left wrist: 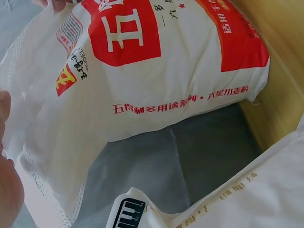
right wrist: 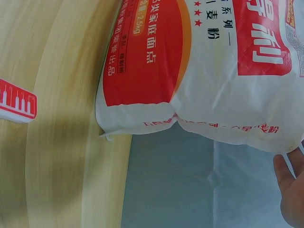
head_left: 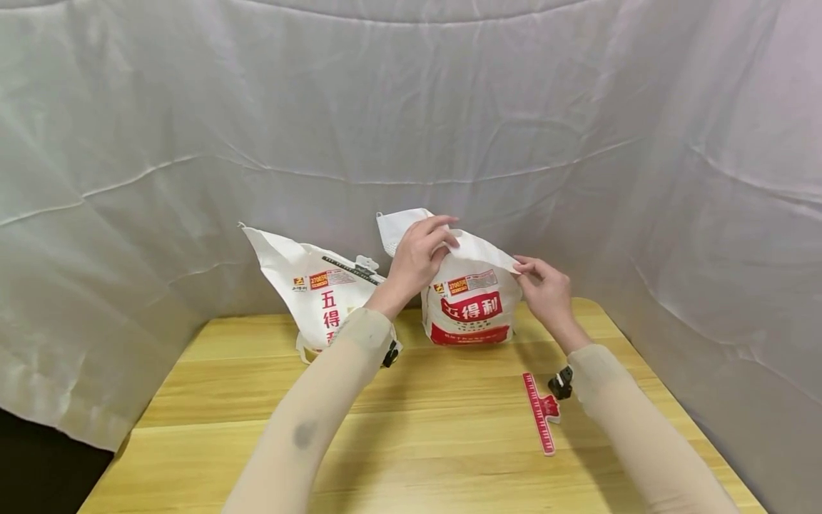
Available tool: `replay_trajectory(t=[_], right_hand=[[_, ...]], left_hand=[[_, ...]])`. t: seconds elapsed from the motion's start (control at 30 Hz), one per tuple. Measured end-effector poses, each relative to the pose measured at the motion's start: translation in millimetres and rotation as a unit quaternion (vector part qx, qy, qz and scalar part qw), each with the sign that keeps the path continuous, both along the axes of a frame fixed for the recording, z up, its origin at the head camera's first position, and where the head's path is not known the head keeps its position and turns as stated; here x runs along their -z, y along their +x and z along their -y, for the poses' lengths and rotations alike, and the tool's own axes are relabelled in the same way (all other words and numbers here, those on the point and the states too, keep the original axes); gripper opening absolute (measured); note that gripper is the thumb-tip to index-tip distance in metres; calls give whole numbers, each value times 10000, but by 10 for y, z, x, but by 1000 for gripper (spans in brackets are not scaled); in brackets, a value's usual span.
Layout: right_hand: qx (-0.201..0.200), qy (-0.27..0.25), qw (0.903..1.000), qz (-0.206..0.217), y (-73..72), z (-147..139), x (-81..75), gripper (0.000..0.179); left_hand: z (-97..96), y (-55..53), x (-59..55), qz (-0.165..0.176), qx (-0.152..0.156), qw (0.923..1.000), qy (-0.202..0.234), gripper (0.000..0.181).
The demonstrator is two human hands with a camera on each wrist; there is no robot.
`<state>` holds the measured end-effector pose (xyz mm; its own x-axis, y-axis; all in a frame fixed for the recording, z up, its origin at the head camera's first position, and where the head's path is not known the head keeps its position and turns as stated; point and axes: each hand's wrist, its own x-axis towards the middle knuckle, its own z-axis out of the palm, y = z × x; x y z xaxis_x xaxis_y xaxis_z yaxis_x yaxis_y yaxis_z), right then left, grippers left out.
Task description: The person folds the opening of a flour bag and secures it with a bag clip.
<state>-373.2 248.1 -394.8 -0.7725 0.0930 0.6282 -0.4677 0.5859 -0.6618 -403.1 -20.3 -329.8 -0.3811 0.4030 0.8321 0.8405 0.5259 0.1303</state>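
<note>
A white flour bag with red printed panels stands upright at the back of the table, its top flattened and slanting down to the right. My left hand grips its top edge near the middle, fingers bent over the fold. A loose white flap of the bag sticks up left of that hand. My right hand pinches the top right corner between thumb and fingers. In the left wrist view the bag's plain upper part bulges beside the left fingers. The right fingertips are at the bag's edge in the right wrist view.
A second flour bag leans at the left, with a black keyboard-patterned clip across its top. A red and white clip lies on the wooden table at the right. Grey cloth hangs behind and at both sides.
</note>
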Motion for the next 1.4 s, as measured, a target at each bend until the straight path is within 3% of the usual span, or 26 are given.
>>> replay_trajectory(t=[0.3, 0.5, 0.8, 1.13, 1.4], right_hand=[[-238, 274, 9993, 91, 46, -71, 34, 21], [-322, -1, 9990, 320, 58, -62, 17, 32], [-45, -386, 9982, 454, 40, -17, -46, 31], [-267, -476, 9976, 422, -19, 2, -69, 37], [-396, -567, 9970, 347, -72, -2, -40, 31]], left_hand=[[-20, 25, -26, 139, 70, 9997, -208, 12], [-54, 28, -34, 315, -11, 9993, -178, 31], [-175, 23, -72, 197, -265, 9994, 88, 18], [-247, -8, -85, 647, -711, 9953, -137, 26], [-275, -7, -68, 734, -664, 9949, -188, 22]])
